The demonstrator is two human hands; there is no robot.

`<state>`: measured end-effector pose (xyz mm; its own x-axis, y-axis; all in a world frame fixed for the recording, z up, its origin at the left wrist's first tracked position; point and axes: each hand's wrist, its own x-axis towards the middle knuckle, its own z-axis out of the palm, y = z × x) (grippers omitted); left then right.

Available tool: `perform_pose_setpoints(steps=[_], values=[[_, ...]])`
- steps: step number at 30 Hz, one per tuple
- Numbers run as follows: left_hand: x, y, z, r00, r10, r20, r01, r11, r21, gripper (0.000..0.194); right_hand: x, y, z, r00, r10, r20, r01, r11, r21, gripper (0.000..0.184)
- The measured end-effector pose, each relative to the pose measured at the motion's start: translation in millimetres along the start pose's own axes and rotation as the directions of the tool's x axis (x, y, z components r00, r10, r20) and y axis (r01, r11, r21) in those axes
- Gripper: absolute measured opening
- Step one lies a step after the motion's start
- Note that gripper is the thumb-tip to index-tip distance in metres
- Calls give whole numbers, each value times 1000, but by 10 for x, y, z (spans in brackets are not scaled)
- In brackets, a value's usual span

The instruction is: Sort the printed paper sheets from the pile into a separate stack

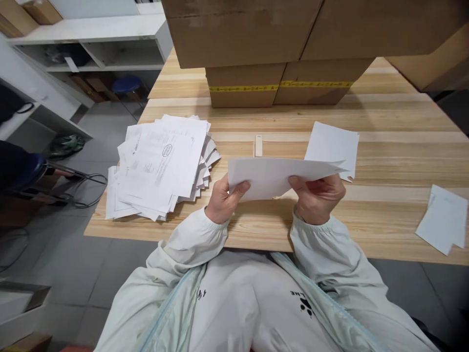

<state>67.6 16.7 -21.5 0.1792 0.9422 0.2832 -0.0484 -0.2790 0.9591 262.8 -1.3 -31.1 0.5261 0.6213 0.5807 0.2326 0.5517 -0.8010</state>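
Note:
Both my hands hold white paper sheets (269,177) above the front of the table, tilted up towards me. My left hand (224,198) grips the left end, thumb on the near face. At the right end my right hand (318,196) pinches the sheets, its fingers curled behind and partly hidden. The edges split apart a little at the upper right, so more than one layer shows. To the left lies a messy pile of printed papers (161,156), the top one bearing an oval stamp. Behind the held sheets lies a white sheet (333,142) with a torn lower corner.
Stacked cardboard boxes (244,85) with yellow tape stand at the back of the wooden table (252,220). A small beige block (258,145) lies mid-table. More white paper pieces (441,220) rest near the right edge. A blue stool (126,84) and white shelves (110,29) are beyond the left side.

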Motion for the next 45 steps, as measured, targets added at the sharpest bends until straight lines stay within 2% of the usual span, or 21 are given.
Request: perform_pose_setpoints(steps=[2, 4, 7, 11, 16, 22, 27, 34, 39, 42, 45], values=[[-9, -24, 7, 1000, -19, -10, 19, 1000, -1, 44, -17, 28, -12, 991, 46, 125, -49, 999, 15, 28], [-23, -52, 20, 998, -50, -28, 49, 999, -15, 44, -40, 64, -23, 973, 119, 199, -121, 993, -1, 26], [-40, -55, 46, 995, -80, -54, 77, 996, -48, 44, -71, 115, -43, 972, 165, 169, -166, 986, -10, 26], [-46, -2, 79, 991, -93, -91, 86, 993, -79, 46, -81, 147, -54, 985, 124, 120, -123, 992, -17, 30], [-59, -17, 88, 987, -62, -146, 50, 995, -86, 47, -53, 109, -48, 985, 122, 120, -127, 992, 27, 41], [-41, -50, 73, 994, -19, -106, 15, 999, -37, 37, -50, 51, -63, 931, 177, 318, -198, 980, 35, 19], [-4, 16, 111, 987, 22, -157, -32, 998, -61, 40, -89, 102, -72, 950, 208, 232, -212, 977, -11, 24], [-26, 41, 139, 986, -3, -167, -2, 999, -34, 45, -77, 93, -76, 946, 173, 275, -176, 984, -16, 26], [-17, 145, 183, 981, 93, -170, -90, 996, 29, 45, -73, 94, -47, 974, 131, 183, -131, 991, -13, 25], [-15, 163, 194, 982, 90, -169, -88, 996, 24, 50, -63, 101, -46, 983, 111, 145, -112, 994, -4, 25], [-37, 99, 182, 984, 65, -164, -62, 998, 26, 47, -56, 112, -63, 980, 118, 163, -117, 993, -20, 25]])
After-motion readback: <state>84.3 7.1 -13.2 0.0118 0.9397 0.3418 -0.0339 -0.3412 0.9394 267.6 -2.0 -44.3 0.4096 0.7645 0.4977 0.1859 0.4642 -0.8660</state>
